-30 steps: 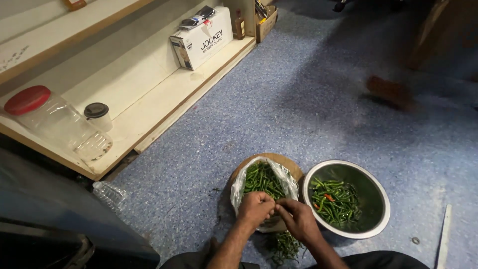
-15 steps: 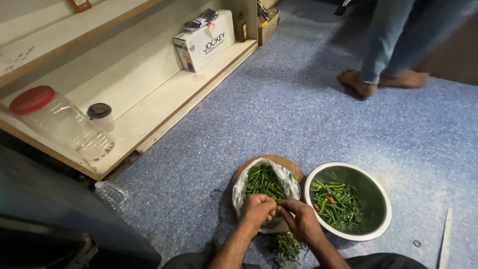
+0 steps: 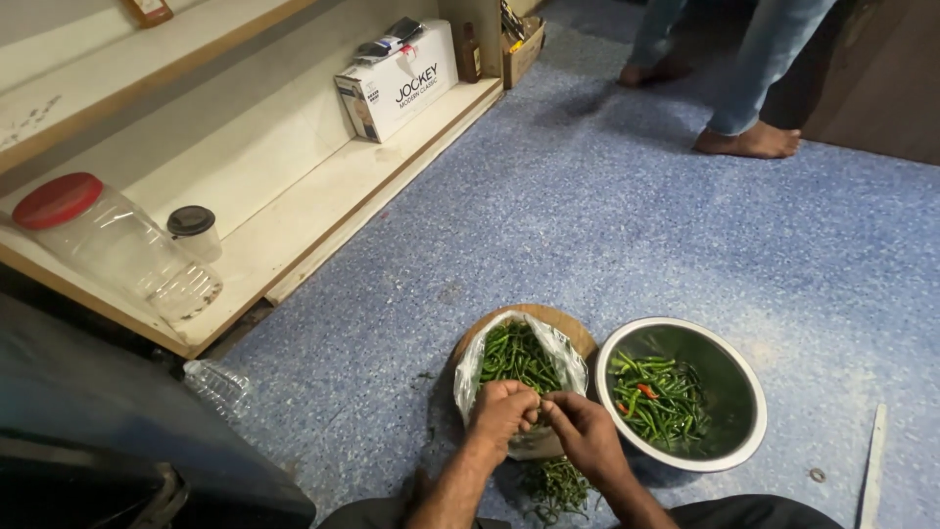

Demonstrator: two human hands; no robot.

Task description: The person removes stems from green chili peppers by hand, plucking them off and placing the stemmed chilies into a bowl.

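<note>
Both my hands meet over a clear plastic bag (image 3: 476, 364) full of green chillies (image 3: 517, 355), which lies on a round wooden board (image 3: 566, 321). My left hand (image 3: 501, 411) and my right hand (image 3: 580, 427) pinch one green chilli (image 3: 540, 403) between their fingertips. To the right stands a steel bowl (image 3: 748, 447) holding green chillies and a few red ones (image 3: 658, 392). A small heap of green stems (image 3: 558, 484) lies on the floor under my hands.
Blue speckled floor all around. At left, a low wooden shelf (image 3: 323, 216) carries a red-lidded plastic jar (image 3: 113, 245), a small dark-lidded jar (image 3: 194, 229), a white carton (image 3: 397, 80). A plastic bottle (image 3: 220, 385) lies by the shelf. Another person's bare feet (image 3: 749, 140) stand far right.
The other person has walked further off toward the upper right. My view has shifted slightly. My hands stay together over the bag.
</note>
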